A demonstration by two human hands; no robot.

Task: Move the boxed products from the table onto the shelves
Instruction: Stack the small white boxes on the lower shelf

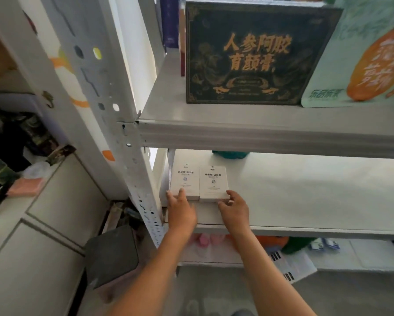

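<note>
Two white probiotic boxes lie flat, side by side, at the middle shelf's (305, 201) left front corner. Left hand (180, 209) rests nearly straight fingers on the left box (184, 181); right hand (233, 207) pinches the right box (213, 182) at its near edge. Smooth shelf stretches open rightward.

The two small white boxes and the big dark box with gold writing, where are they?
Left small white box (184, 184): head view, on its top face.
Right small white box (213, 183): head view, on its top face.
Big dark box with gold writing (255, 55): head view, on its front face.
</note>
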